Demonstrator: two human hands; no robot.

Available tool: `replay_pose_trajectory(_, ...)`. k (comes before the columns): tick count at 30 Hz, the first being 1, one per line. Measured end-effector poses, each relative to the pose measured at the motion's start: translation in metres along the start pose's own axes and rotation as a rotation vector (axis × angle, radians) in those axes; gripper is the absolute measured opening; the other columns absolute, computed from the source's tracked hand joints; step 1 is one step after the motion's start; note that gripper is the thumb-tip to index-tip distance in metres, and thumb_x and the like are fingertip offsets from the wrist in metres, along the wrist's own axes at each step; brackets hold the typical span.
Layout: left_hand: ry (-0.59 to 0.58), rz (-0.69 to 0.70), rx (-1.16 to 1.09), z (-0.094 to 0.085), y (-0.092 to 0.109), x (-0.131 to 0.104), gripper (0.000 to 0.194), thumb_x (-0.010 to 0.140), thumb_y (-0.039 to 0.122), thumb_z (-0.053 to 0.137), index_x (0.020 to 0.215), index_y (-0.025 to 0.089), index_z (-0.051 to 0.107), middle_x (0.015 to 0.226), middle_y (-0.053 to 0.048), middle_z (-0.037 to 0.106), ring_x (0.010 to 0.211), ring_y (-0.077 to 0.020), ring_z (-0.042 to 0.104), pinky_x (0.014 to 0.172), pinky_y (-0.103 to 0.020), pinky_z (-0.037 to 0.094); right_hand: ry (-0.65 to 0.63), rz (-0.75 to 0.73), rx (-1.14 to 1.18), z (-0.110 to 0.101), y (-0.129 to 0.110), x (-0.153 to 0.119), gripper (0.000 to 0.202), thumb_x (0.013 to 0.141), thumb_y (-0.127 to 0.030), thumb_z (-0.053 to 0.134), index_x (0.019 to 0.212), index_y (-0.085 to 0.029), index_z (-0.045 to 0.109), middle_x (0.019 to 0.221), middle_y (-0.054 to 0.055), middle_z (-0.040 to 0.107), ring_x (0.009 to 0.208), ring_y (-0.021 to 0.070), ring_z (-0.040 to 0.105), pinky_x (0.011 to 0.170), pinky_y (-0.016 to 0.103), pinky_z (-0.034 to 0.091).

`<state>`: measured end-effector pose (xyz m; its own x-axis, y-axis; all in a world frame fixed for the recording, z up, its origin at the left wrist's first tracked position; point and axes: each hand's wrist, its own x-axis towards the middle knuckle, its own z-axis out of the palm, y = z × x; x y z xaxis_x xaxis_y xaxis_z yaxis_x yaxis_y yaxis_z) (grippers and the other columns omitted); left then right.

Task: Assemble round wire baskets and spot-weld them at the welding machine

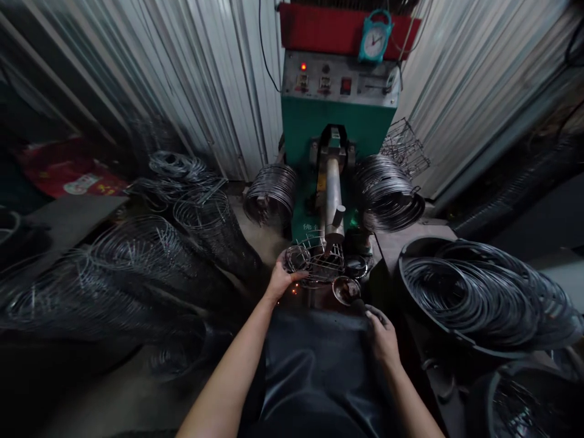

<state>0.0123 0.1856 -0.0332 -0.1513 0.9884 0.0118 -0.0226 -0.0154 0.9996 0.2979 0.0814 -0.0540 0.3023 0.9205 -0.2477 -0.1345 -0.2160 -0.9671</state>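
Observation:
My left hand [281, 277] is closed on the left side of a round wire rack [322, 274] made of thin metal rods. The rack lies under the tip of a spot welder's thick metal arm [333, 198], and orange sparks [295, 287] show below my fingers. Nearer to me, a small round metal bowl [345, 291] has a short dark handle-like part at its lower right. The fingers of my right hand [383, 331] are curled at that dark part; their exact grip is too dim to make out. A dark apron [319, 371] covers my lap.
The green machine [298, 128] carries a control panel [335, 82] and a teal clock [376, 38]. Wire coils [271, 191] hang at both sides. Stacked wire rings and baskets [137, 243] stand left. A tub [406, 286] of wire rings [474, 298] stands right.

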Motion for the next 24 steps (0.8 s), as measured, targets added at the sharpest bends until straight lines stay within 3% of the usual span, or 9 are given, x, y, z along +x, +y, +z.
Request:
replay_pose_trajectory(2,0.030,-0.020,-0.119,0.004,-0.003,0.000,0.096,0.045,0.033,0.084,0.127,0.017,0.036,0.126,-0.011,0.051,0.118,-0.0269,0.049,0.101,-0.040,0.039,-0.033,-0.159,-0.303,-0.007,0.013,-0.005,0.027,0.066,-0.038,0.065,0.083,-0.019,0.069,0.084,0.006,0.069,0.080,0.0205,0.063,0.072,0.031,0.049)
replay_pose_trajectory(5,0.030,-0.013,-0.142,0.002,0.003,-0.004,0.098,0.043,0.032,0.084,0.127,0.017,0.036,0.125,-0.011,0.051,0.115,-0.0269,0.051,0.099,-0.040,0.041,-0.155,-0.288,-0.607,-0.014,0.010,-0.012,0.026,0.070,-0.040,0.058,0.080,-0.019,0.070,0.085,0.009,0.070,0.083,0.0253,0.064,0.077,0.037,0.049)
replay_pose_trajectory(8,-0.050,0.044,-0.012,-0.009,0.012,-0.022,0.100,0.044,0.035,0.084,0.129,0.018,0.034,0.125,-0.012,0.050,0.113,-0.0272,0.051,0.097,-0.041,0.041,-0.366,-0.408,-0.775,-0.003,-0.028,-0.022,0.027,0.078,-0.036,0.050,0.088,-0.020,0.068,0.091,0.009,0.070,0.086,0.0235,0.064,0.076,0.034,0.048)
replay_pose_trajectory(10,-0.099,0.122,0.182,-0.015,0.019,-0.039,0.100,0.045,0.037,0.083,0.130,0.017,0.035,0.125,-0.012,0.048,0.114,-0.0273,0.049,0.098,-0.042,0.040,-0.506,-0.508,-0.857,0.017,-0.064,-0.030,0.026,0.080,-0.030,0.048,0.097,-0.021,0.065,0.097,0.007,0.068,0.092,0.0217,0.063,0.078,0.031,0.046)
replay_pose_trajectory(12,-0.135,0.212,0.434,-0.015,0.031,-0.055,0.097,0.045,0.036,0.082,0.129,0.018,0.037,0.124,-0.012,0.046,0.115,-0.0274,0.047,0.100,-0.042,0.037,-0.553,-0.523,-0.977,0.040,-0.096,-0.037,0.028,0.078,-0.026,0.053,0.104,-0.022,0.060,0.095,0.006,0.069,0.087,0.0210,0.064,0.073,0.029,0.045)
replay_pose_trajectory(14,-0.162,0.288,0.682,-0.009,0.047,-0.068,0.094,0.044,0.033,0.081,0.127,0.019,0.039,0.122,-0.011,0.046,0.116,-0.0280,0.044,0.101,-0.043,0.035,-0.562,-0.475,-1.128,0.064,-0.117,-0.040,0.032,0.072,-0.022,0.059,0.104,-0.020,0.057,0.084,0.005,0.068,0.076,0.0204,0.063,0.063,0.025,0.042)
replay_pose_trajectory(17,-0.170,0.359,0.931,0.006,0.072,-0.078,0.090,0.046,0.034,0.078,0.127,0.018,0.040,0.120,-0.011,0.047,0.115,-0.0296,0.042,0.101,-0.044,0.031,-0.514,-0.443,-1.252,0.089,-0.126,-0.038,0.027,0.067,-0.018,0.062,0.094,-0.019,0.057,0.077,0.004,0.067,0.070,0.0193,0.061,0.056,0.022,0.036)
replay_pose_trajectory(22,-0.199,0.435,1.045,0.025,0.089,-0.079,0.085,0.050,0.032,0.073,0.127,0.019,0.039,0.120,-0.011,0.047,0.116,-0.0301,0.040,0.102,-0.045,0.026,-0.302,-0.539,-1.082,0.101,-0.102,-0.035,0.019,0.071,-0.012,0.056,0.088,-0.021,0.057,0.077,0.002,0.065,0.070,0.0171,0.060,0.059,0.023,0.040)
replay_pose_trajectory(24,-0.212,0.438,1.028,0.027,0.088,-0.078,0.085,0.049,0.031,0.072,0.126,0.019,0.039,0.120,-0.011,0.046,0.116,-0.0298,0.039,0.102,-0.044,0.027,-0.347,-0.627,-0.965,0.097,-0.092,-0.035,0.019,0.072,-0.009,0.053,0.087,-0.021,0.058,0.082,0.003,0.066,0.077,0.0175,0.061,0.066,0.024,0.043)
